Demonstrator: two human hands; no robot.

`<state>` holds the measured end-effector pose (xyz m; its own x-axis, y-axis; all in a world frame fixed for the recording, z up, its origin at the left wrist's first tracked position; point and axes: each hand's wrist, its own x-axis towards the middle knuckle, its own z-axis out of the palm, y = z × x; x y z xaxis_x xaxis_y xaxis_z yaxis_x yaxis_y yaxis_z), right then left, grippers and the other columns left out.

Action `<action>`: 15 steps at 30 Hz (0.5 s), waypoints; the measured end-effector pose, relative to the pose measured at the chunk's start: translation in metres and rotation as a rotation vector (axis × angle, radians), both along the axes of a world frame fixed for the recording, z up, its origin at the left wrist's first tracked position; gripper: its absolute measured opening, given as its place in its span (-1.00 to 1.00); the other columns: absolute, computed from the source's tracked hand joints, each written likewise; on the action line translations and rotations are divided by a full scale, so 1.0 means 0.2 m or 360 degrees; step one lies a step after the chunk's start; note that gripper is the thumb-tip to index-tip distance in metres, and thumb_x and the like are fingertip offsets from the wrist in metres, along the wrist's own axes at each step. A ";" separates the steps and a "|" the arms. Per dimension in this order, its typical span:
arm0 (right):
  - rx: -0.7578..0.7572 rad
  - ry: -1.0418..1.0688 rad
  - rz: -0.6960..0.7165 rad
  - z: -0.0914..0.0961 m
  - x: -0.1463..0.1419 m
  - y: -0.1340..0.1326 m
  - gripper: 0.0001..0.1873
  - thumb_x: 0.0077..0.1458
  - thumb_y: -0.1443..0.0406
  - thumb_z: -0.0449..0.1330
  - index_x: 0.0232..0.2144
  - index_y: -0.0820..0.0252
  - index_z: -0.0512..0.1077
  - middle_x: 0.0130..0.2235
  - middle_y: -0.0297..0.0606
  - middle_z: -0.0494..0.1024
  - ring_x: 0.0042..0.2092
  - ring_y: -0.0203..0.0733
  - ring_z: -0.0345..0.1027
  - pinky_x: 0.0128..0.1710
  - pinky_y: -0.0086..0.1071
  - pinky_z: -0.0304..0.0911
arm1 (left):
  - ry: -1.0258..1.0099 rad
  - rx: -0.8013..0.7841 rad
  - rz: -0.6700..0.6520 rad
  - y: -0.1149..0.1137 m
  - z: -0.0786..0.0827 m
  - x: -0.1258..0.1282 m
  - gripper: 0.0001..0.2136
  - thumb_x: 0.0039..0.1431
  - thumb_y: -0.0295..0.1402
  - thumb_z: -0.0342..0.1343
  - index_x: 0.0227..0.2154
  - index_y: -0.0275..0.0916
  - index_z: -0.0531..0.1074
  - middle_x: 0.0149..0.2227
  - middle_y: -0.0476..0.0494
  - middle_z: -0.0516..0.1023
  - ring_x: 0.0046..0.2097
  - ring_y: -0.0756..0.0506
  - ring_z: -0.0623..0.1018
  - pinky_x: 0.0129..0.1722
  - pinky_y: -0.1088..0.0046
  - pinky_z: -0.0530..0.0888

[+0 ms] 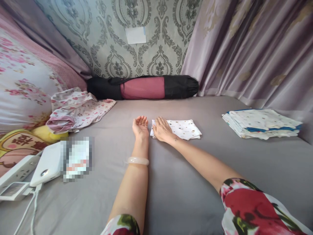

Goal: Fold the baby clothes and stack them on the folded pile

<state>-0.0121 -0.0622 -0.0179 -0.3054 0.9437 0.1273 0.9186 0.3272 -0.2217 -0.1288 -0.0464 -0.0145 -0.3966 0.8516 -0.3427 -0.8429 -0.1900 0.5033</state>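
A folded white cloth [184, 128] with small printed figures lies on the grey bed sheet [186, 182]. My right hand [162, 130] rests flat on its left part, fingers stretched out and pointing away from me. Just left of the cloth, my left hand [141, 126] lies palm up on the sheet, its fingers loosely curled and nothing in them. The left wrist wears a pale bangle [138, 160]. Further right sits a stack of folded printed cloths [261, 124], white with some blue layers.
A crumpled heart-print garment [78, 109] lies at the left, by a yellow plush [50, 133]. Nearer are a white power bank [49, 163] with cables, a power strip [21, 168] and a blurred-out item [77, 159]. A black and pink rolled bag [143, 87] lies along the wall.
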 end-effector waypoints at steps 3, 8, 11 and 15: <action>-0.0022 0.0009 -0.0009 -0.03 -0.03 -0.01 -0.34 0.34 0.16 -0.26 0.31 0.53 0.06 0.35 0.06 0.06 0.38 0.02 -0.16 0.33 -0.15 -0.29 | -0.0043 -0.0005 -0.0001 0.00 0.00 -0.01 -0.68 0.31 -0.32 -0.15 -0.48 -0.27 0.42 -0.37 -0.12 0.53 -0.36 0.01 0.56 -0.23 0.46 0.41; -0.0035 0.0023 -0.0023 -0.05 -0.02 -0.01 -0.35 0.34 0.16 -0.25 0.31 0.50 0.08 0.35 0.03 0.07 0.38 -0.01 -0.16 0.34 -0.16 -0.33 | -0.0068 -0.0009 0.0000 0.00 -0.01 -0.02 -0.70 0.29 -0.33 -0.14 -0.48 -0.25 0.42 -0.38 -0.09 0.52 -0.38 0.03 0.53 -0.28 0.49 0.38; -0.0074 0.0022 -0.0028 -0.03 -0.02 0.00 -0.36 0.34 0.17 -0.24 0.31 0.51 0.07 0.35 0.05 0.07 0.38 0.00 -0.16 0.33 -0.14 -0.32 | -0.0042 0.0010 0.0010 0.02 -0.02 -0.03 -0.71 0.27 -0.31 -0.13 -0.48 -0.24 0.42 -0.40 -0.09 0.51 -0.40 0.03 0.52 -0.30 0.50 0.37; -0.0074 0.0055 -0.0024 0.01 -0.05 0.00 -0.36 0.34 0.16 -0.25 0.30 0.51 0.08 0.35 0.07 0.06 0.37 0.02 -0.15 0.33 -0.12 -0.27 | 0.0006 0.0051 0.0029 0.03 -0.04 -0.04 -0.72 0.25 -0.29 -0.12 -0.47 -0.22 0.42 -0.42 -0.08 0.50 -0.41 0.03 0.51 -0.33 0.50 0.36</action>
<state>-0.0216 -0.0625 -0.0166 -0.2875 0.9532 0.0933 0.9148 0.3022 -0.2679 -0.1378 -0.0407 -0.0235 -0.4134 0.8547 -0.3141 -0.8373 -0.2213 0.4999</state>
